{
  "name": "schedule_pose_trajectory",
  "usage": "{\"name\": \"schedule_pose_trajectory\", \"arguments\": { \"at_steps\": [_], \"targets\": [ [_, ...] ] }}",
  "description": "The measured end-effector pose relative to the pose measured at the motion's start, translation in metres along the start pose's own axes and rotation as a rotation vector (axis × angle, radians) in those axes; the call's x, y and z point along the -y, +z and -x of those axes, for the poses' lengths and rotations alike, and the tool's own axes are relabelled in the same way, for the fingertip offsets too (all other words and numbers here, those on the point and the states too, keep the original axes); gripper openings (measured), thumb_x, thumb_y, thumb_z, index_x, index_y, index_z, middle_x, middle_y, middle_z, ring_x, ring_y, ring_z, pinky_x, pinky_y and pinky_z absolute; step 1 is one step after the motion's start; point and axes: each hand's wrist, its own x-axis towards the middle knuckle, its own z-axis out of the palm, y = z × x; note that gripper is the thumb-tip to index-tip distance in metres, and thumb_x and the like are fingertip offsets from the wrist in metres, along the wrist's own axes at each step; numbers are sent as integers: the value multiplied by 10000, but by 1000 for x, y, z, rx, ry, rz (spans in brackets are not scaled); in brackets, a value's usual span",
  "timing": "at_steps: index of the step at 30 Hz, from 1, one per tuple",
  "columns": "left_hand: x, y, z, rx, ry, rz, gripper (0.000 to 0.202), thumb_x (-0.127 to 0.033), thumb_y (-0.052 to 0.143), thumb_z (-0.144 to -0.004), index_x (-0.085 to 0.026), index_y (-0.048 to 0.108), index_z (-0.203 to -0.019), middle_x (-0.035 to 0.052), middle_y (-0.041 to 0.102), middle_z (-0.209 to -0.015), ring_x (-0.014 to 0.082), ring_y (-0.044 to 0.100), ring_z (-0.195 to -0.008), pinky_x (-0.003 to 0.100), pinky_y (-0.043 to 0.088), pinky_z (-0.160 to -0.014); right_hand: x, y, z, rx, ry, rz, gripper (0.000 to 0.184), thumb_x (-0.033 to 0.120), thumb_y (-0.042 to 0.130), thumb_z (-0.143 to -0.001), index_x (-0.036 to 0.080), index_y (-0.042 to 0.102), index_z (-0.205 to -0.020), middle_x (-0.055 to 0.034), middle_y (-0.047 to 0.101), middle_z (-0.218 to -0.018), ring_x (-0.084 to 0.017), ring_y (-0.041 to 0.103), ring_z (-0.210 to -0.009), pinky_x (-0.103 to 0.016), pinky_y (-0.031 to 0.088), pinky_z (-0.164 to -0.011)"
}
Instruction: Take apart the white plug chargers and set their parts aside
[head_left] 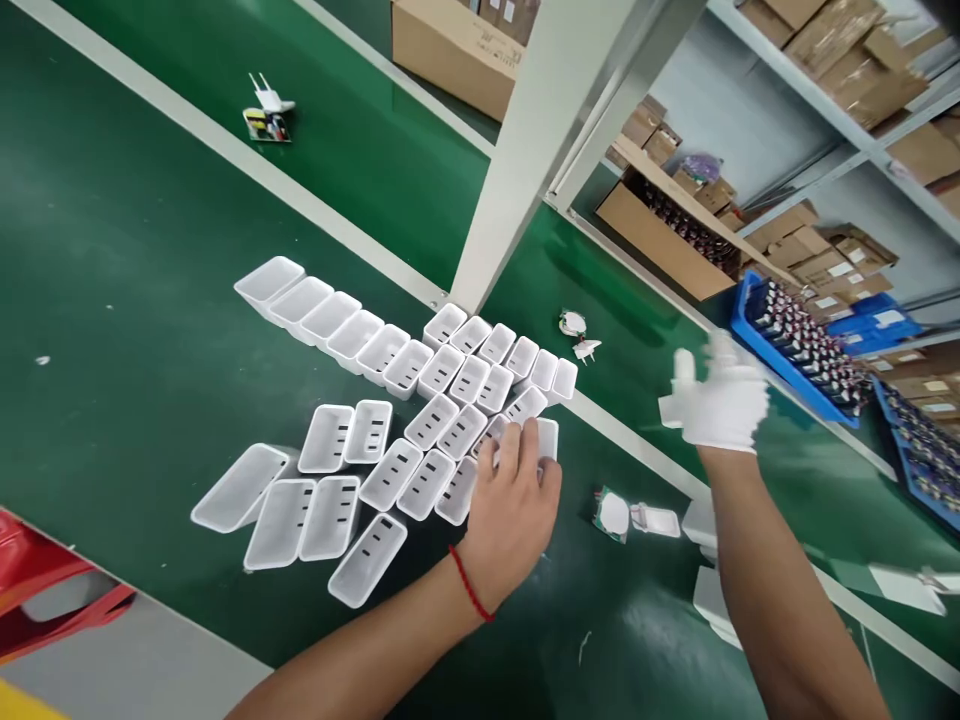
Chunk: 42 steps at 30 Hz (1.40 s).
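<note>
My left hand point(514, 510), bare with a red cord bracelet point(471, 583) at the wrist, reaches over the right end of a group of white plastic cases point(394, 475). Its bent fingers close on a white plastic case point(549, 437), partly hidden by the hand. Most cases stand with their open tops up, and several show dark slots inside. My right hand point(724, 395), in a white glove, is raised over the green belt at the right. Thumb and fingers are apart, though blurred. A small white piece point(669, 411) shows beside the thumb; I cannot tell whether it is touched.
Circuit boards with white plug parts lie on the green surface: one at far left point(268, 112), one by the post point(574, 323), one near my right forearm point(613, 514). A white post point(517, 150) rises behind the cases. Blue trays point(795, 365) hold many components. A red stool point(45, 570) stands lower left.
</note>
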Motion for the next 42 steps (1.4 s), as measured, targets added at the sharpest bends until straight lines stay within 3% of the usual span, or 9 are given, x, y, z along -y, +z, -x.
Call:
{"name": "schedule_pose_trajectory", "arguments": {
  "at_steps": [3, 6, 12, 19, 23, 27, 31, 35, 42],
  "targets": [
    [-6, 8, 9, -35, 222, 74, 139, -101, 497, -862, -125, 627, -907, 230, 567, -1304, 359, 553, -1194, 503, 466, -938, 43, 9, -13, 211, -68, -45, 557, 503, 344, -944, 201, 457, -1399, -145, 667, -1093, -324, 615, -1044, -419, 472, -853],
    [-11, 17, 17, -44, 418, 174, 73, -133, 519, -852, -127, 588, -875, 249, 548, -1315, 371, 528, -1235, 482, 436, -999, 80, 25, -29, 468, -41, 54, 762, 668, 326, -889, 109, 471, -1386, -186, 691, -1006, -350, 634, -1012, -428, 473, -826],
    [-12, 28, 23, 38, 475, 250, 143, -178, 511, -847, -118, 539, -974, 284, 520, -1310, 394, 484, -1281, 483, 389, -1080, 103, 50, -39, 564, -36, 52, 565, 632, 381, -878, 231, 685, -1135, -169, 705, -954, -402, 622, -1022, -576, 409, -848],
    [-2, 19, 13, 306, 315, 631, 692, -252, 564, -806, -54, 284, -1407, 230, 461, -1354, 330, 439, -1303, 436, 401, -1103, 68, 35, -14, 479, -25, -214, 618, 577, 627, -741, 191, 617, -1224, -139, 692, -1107, -340, 640, -1033, -422, 497, -841],
    [2, 25, 10, 371, 246, 761, 649, -187, 531, -830, -96, 273, -1418, 195, 461, -1380, 309, 444, -1302, 473, 388, -1117, 24, -3, 46, 345, 68, -574, 683, 532, 792, -570, 154, 636, -1117, -114, 722, -977, -291, 680, -893, -411, 535, -814],
    [1, 25, 7, 394, 124, 830, 568, -208, 621, -803, -145, 404, -1324, 160, 489, -1291, 299, 506, -1217, 471, 444, -1063, -15, -38, 122, 599, 230, -1186, 524, 509, 809, -607, 200, 694, -1015, -91, 735, -978, -263, 698, -809, -362, 576, -645],
    [-4, 17, 9, 307, 129, 957, 549, -158, 639, -759, -185, 443, -1271, 118, 473, -1222, 239, 563, -1108, 393, 515, -971, -36, -44, 184, 720, 337, -1597, 528, 464, 837, -619, 215, 715, -1068, -97, 714, -1089, -301, 685, -953, -420, 584, -768],
    [-11, 18, 17, 307, 156, 1082, 569, -148, 681, -727, -212, 463, -1249, 101, 472, -1192, 227, 561, -1079, 346, 558, -870, -36, -43, 221, 669, 330, -1595, 518, 395, 825, -656, 215, 691, -1123, -86, 707, -1096, -297, 676, -984, -455, 550, -881],
    [-15, 25, 20, 385, 242, 1044, 609, -88, 661, -704, -232, 475, -1267, 98, 548, -1213, 238, 567, -1104, 355, 548, -867, -31, -56, 242, 282, -148, -1058, 624, 218, 669, -723, 201, 514, -1328, -94, 575, -1095, -197, 651, -858, -326, 585, -716]
  ]
}}
